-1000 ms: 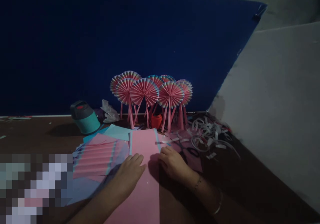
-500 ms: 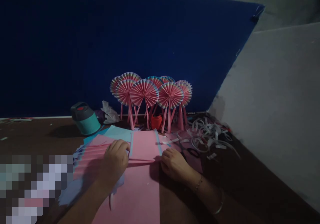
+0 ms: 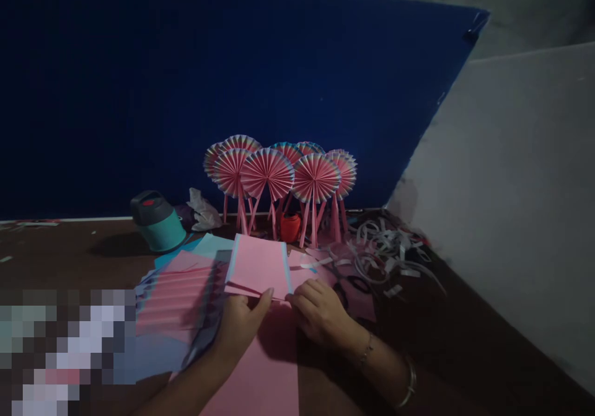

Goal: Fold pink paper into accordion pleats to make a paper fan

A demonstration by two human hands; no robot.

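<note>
Gripping a pink sheet (image 3: 258, 266) at its fold, both hands are seen low in the middle of the view. The left hand (image 3: 242, 324) is closed on the sheet's left part, with the thumb laid on top by the crease and the other fingers hidden beneath. The right hand (image 3: 320, 312) is curled, its fingertips pinched on the crease at the right edge. The sheet's far part is held raised and tilted above the table (image 3: 69, 252), while its near part lies flat between the forearms.

Just left of the sheet a pleated paper (image 3: 179, 292) is spread flat. Behind, a cluster of fans (image 3: 279, 174) on pink sticks is stood upright before a blue board (image 3: 232, 81), with a red pot (image 3: 290, 226) at their foot. A teal jar (image 3: 158, 222) is set to their left, and a white wad (image 3: 203, 210) lies between jar and fans. Curled strips (image 3: 385, 242) are heaped to the right, beside a white board (image 3: 511, 186). A bangle (image 3: 409, 384) is worn on the right wrist.
</note>
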